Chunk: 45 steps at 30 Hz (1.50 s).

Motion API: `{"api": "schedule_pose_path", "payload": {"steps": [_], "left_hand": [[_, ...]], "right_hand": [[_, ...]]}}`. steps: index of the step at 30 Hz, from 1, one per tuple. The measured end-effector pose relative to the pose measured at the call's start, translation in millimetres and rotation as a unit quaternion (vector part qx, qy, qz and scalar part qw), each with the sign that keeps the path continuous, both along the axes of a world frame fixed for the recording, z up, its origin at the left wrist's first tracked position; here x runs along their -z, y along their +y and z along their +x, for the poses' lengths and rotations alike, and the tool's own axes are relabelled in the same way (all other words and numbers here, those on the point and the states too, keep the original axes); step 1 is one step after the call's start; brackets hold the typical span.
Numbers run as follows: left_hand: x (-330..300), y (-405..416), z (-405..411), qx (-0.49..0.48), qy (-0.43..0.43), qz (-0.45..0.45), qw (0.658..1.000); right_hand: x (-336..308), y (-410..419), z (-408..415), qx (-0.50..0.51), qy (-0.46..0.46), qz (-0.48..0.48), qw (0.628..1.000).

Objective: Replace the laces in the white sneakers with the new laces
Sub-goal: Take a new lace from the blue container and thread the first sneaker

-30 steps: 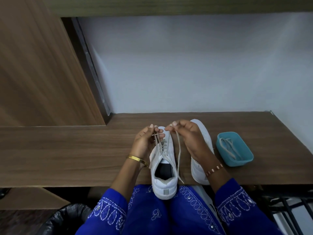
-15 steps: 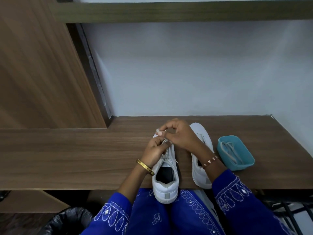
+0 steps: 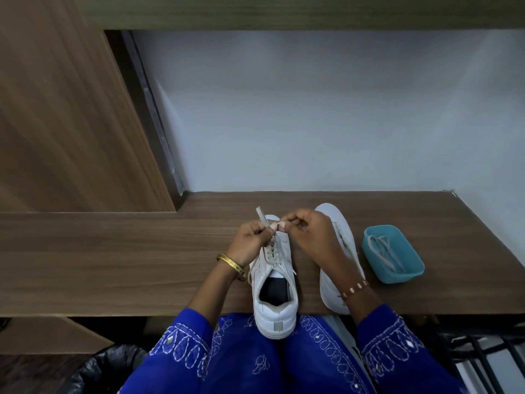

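Two hands (image 3: 284, 237) on one lace (image 3: 262, 217), two sneakers (image 3: 274, 282).

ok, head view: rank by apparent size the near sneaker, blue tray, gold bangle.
1. near sneaker, largest, though nearness to the camera inflates it.
2. blue tray.
3. gold bangle, clearly smallest.

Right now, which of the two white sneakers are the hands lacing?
The left sneaker, heel overhanging the desk edge; both hands pinch its lace above the toe. The other sneaker lies beside the blue tub, untouched.
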State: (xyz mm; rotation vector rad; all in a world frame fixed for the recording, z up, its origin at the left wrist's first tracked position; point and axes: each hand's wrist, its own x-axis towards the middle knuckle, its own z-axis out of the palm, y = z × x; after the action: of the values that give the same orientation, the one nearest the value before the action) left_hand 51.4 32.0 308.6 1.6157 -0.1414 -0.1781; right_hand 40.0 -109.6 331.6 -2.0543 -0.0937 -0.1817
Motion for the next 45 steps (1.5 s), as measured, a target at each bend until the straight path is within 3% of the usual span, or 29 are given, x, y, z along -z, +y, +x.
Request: {"api": "schedule_pose_path", "payload": {"steps": [4,9,12,16,22,25,29,34,38,45], "left_hand": [[0.6,0.2,3.0,0.028,0.027,-0.011,0.999],[8.6,-4.1,-0.6,0.007,0.073,-0.057,0.996],[19.2,-5.8,-5.6,-0.011,0.117,-0.137,0.984],[15.9,-1.3,-2.2,-0.023,0.131,-0.177,0.975],[12.4,1.1,-2.2,0.043,0.133,-0.146,0.979],[14.4,3.4,-5.4,0.053,0.092,-0.086,0.991],[14.2,12.0,-3.8,0.063,0.041,-0.026,0.997],[11.4,14.7,-2.7,0.108,-0.051,0.078,0.99],[12.6,16.2,-0.8,0.084,-0.16,0.189,0.965],[26.8,13.3,1.0,0.019,-0.317,0.266,0.91]], "right_hand": [[1.3,3.7,1.9,0.017,-0.016,-0.037,0.999],[9.6,1.0,3.4,0.077,0.045,0.173,0.981],[16.0,0.4,-2.7,0.094,0.048,0.231,0.967],[16.5,-2.3,-27.3,0.037,0.017,0.187,0.982],[52.8,9.8,-53.8,-0.055,-0.024,-0.028,0.998],[58.0,5.3,-48.6,-0.029,-0.006,-0.052,0.998],[38.1,-3.0,-33.7,0.067,-0.059,0.052,0.995],[26.6,-8.2,-0.9,-0.073,0.058,0.071,0.993],[35.7,-4.2,5.9,-0.092,0.078,0.07,0.99],[44.5,-2.4,0.5,-0.1,0.127,0.077,0.984]]}}
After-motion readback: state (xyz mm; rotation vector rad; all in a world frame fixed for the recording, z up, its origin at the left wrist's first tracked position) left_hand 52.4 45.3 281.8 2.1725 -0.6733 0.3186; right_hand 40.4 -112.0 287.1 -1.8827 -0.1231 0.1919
